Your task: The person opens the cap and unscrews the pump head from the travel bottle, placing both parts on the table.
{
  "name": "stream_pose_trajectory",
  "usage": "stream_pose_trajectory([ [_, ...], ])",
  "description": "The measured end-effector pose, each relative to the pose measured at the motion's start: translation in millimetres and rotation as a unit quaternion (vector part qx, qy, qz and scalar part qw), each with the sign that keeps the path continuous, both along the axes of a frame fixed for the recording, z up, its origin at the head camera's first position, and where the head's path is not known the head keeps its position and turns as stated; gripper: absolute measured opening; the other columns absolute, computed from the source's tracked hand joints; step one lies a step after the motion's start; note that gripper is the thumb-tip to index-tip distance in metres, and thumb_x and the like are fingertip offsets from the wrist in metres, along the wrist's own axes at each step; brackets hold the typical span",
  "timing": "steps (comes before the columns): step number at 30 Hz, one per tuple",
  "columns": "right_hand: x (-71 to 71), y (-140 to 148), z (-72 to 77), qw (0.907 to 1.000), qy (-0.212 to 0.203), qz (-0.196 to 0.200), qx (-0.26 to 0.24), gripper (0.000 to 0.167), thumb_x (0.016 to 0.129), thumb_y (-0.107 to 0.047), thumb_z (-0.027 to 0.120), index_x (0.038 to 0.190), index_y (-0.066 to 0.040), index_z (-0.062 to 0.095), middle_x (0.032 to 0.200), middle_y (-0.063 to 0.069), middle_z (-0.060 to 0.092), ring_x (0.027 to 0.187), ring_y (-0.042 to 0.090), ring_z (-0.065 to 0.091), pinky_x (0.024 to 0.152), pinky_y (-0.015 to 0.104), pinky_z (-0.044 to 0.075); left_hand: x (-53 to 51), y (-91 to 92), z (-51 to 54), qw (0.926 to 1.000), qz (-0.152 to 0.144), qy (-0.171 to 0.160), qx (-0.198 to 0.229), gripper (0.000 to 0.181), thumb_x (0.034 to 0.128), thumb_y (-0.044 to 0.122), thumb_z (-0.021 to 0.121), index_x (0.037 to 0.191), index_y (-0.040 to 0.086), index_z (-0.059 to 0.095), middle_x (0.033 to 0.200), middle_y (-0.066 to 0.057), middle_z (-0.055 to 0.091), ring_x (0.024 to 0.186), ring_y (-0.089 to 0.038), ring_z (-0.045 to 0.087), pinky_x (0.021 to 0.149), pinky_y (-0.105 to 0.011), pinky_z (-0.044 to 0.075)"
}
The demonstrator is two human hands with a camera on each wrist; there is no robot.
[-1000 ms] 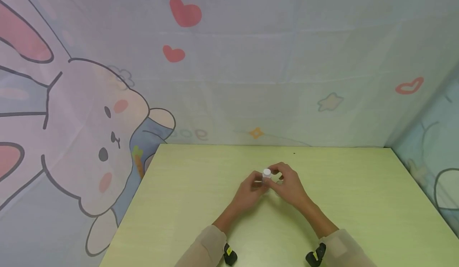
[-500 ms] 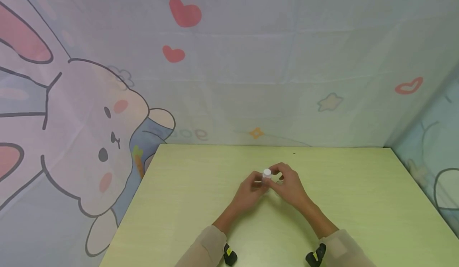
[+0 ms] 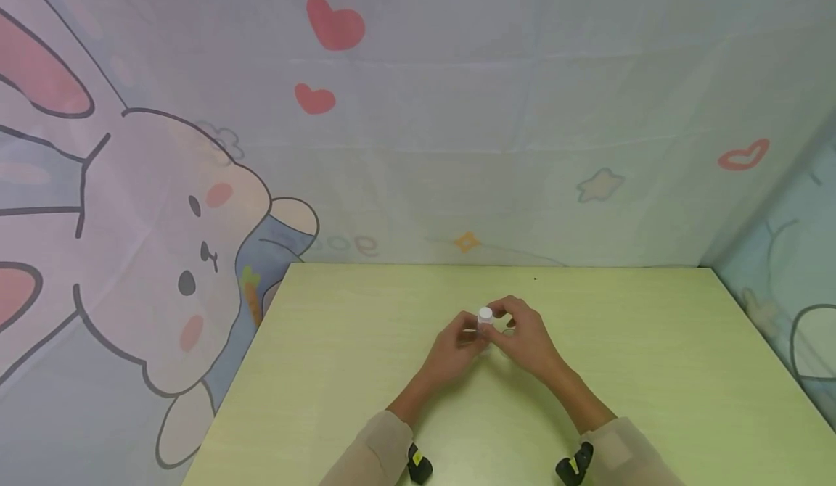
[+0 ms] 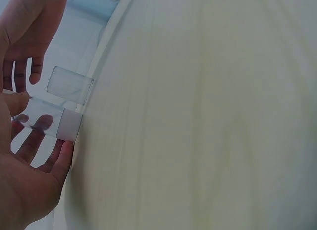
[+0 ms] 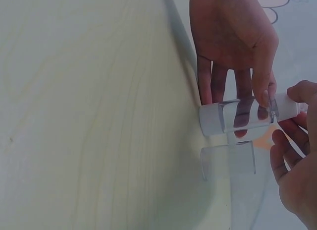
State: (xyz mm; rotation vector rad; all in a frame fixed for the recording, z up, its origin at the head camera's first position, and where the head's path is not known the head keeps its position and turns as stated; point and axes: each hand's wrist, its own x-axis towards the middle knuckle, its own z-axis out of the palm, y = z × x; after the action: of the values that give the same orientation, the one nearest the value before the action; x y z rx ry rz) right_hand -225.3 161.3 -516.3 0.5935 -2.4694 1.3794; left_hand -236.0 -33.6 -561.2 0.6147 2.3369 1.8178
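A small clear bottle (image 5: 230,116) with a white base and a white top (image 3: 485,315) stands upright on the table between both hands. My left hand (image 3: 451,349) grips its clear body, thumb on one side and fingers round the other, as the right wrist view shows. The right hand (image 3: 530,337) pinches the white top with thumb and fingers; its lower fingers hang curled beside the bottle. Close by, apart from the bottle, a clear open-looking cylinder, like an overcap (image 5: 228,159), stands on the table; the left wrist view shows this overcap (image 4: 70,85) too.
The pale yellow-green table (image 3: 366,312) spreads out around the hands. Behind it hangs a cloth backdrop (image 3: 457,123) with a rabbit and hearts. A tiny dark speck (image 3: 535,278) lies near the table's far edge. Black wrist devices (image 3: 419,464) sit at both sleeves.
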Motion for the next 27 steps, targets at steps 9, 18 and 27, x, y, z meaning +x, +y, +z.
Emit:
stream_pose_trajectory([
  [9, -0.9, -1.1, 0.7, 1.0000, 0.002, 0.008, -0.002, 0.026, 0.096, -0.014, 0.080, 0.120, -0.009, 0.071, 0.110, 0.001, 0.068, 0.107, 0.031, 0.062, 0.086, 0.052, 0.056, 1.2, -0.3, 1.7, 1.0000, 0.001, 0.006, -0.005, 0.018, 0.1067, 0.028, 0.067, 0.123, 0.022, 0.062, 0.135, 0.004, 0.065, 0.127, -0.024, 0.065, 0.101, -0.038, 0.057],
  [18, -0.4, -1.1, 1.0, 0.9999, 0.010, 0.009, 0.004, 0.026, 0.096, -0.014, 0.079, 0.120, -0.009, 0.071, 0.111, 0.001, 0.068, 0.107, 0.028, 0.062, 0.085, 0.052, 0.056, 2.2, 0.4, 2.9, 0.9999, 0.004, 0.011, -0.005, 0.017, 0.1068, 0.028, 0.067, 0.122, 0.022, 0.062, 0.134, 0.004, 0.066, 0.127, -0.024, 0.065, 0.103, -0.038, 0.057],
  [27, -0.4, -0.3, 0.7, 0.9999, 0.011, 0.009, 0.003, 0.027, 0.096, -0.016, 0.080, 0.121, -0.009, 0.071, 0.112, 0.001, 0.069, 0.107, 0.025, 0.061, 0.084, 0.050, 0.056, 2.7, 0.6, 3.7, 0.9999, 0.006, 0.011, -0.008, 0.018, 0.1073, 0.029, 0.066, 0.123, 0.022, 0.062, 0.135, 0.002, 0.066, 0.126, -0.026, 0.066, 0.103, -0.042, 0.056],
])
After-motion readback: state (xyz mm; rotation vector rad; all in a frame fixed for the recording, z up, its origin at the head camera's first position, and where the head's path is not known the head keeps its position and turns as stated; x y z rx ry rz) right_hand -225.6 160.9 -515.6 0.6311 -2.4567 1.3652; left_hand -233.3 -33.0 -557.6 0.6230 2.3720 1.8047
